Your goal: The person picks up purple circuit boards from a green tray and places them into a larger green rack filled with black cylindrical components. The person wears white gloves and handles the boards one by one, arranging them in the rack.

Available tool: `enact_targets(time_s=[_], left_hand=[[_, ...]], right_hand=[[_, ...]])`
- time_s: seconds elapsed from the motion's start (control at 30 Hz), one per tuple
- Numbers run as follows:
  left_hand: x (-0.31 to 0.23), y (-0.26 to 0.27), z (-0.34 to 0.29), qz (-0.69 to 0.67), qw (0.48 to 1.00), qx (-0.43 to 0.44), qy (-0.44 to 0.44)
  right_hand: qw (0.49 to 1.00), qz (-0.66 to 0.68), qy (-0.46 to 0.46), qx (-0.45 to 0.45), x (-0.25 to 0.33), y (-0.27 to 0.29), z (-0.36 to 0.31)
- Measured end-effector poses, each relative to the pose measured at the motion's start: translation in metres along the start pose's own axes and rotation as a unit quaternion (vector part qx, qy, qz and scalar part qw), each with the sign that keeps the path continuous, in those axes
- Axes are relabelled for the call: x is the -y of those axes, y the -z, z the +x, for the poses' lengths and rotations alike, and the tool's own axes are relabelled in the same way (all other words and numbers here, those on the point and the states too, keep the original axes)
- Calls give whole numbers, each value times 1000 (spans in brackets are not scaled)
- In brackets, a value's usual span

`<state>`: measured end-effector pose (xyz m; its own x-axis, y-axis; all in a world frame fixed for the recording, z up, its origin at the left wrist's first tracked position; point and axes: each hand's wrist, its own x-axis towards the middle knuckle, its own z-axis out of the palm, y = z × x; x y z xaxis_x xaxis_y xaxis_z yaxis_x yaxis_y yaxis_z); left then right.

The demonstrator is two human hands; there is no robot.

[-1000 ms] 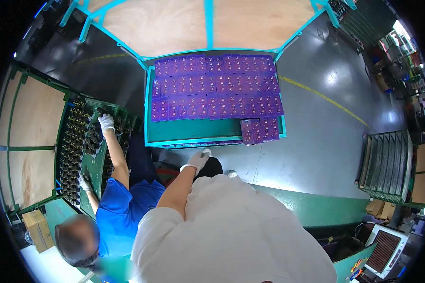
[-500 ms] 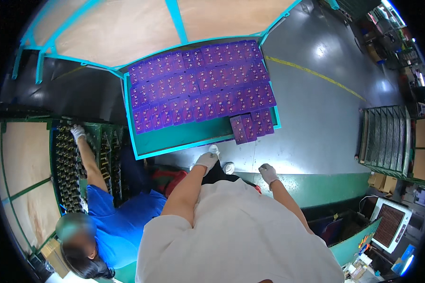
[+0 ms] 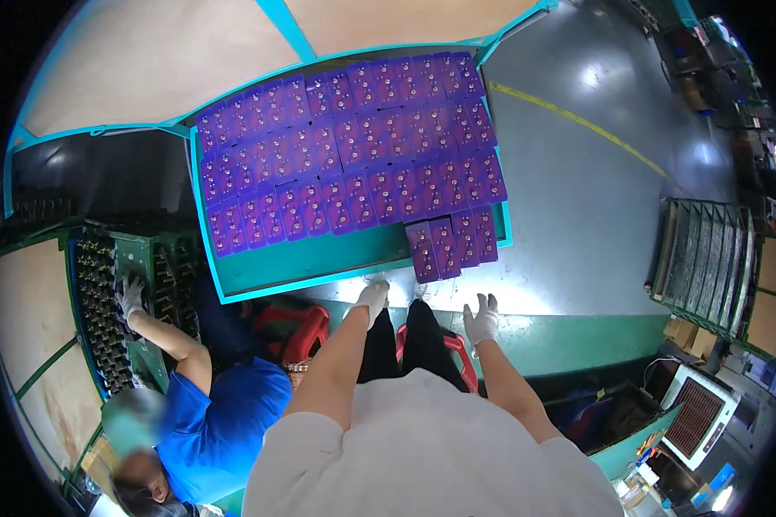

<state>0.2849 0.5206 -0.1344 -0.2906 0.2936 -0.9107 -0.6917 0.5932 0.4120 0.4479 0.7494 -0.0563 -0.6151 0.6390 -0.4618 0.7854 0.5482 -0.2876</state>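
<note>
A teal tray cart (image 3: 319, 263) in front of me carries rows of purple flat packs (image 3: 353, 155). My left hand (image 3: 372, 298) wears a white glove and reaches toward the cart's near edge with fingers together, holding nothing that I can see. My right hand (image 3: 482, 316), also gloved, hovers open just below the short row of purple packs (image 3: 451, 246) at the cart's near right. Both hands are empty. My dark trousers and a red stool (image 3: 444, 345) show below them.
A person in a blue shirt (image 3: 220, 422) sits at my left, one gloved hand (image 3: 130, 295) on a green rack of dark parts (image 3: 103, 310). A green rack (image 3: 707, 263) stands at right on the grey floor with a yellow line (image 3: 578, 121). A white machine (image 3: 698, 422) is at lower right.
The view has swung so the cart sits closer and more left. My right hand has come into view and both hands have moved forward toward the cart's near edge.
</note>
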Motion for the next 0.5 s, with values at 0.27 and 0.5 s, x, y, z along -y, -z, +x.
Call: enact_targets(time_s=[0.27,0.5], left_hand=[[-12,-68,36,-381,908,170,-42],[-64,-106,28,-716,639,271,-66]], right_hand=[[974,30,188,-120,15,-36,94],[967,140,113,-183,43,-46,111]])
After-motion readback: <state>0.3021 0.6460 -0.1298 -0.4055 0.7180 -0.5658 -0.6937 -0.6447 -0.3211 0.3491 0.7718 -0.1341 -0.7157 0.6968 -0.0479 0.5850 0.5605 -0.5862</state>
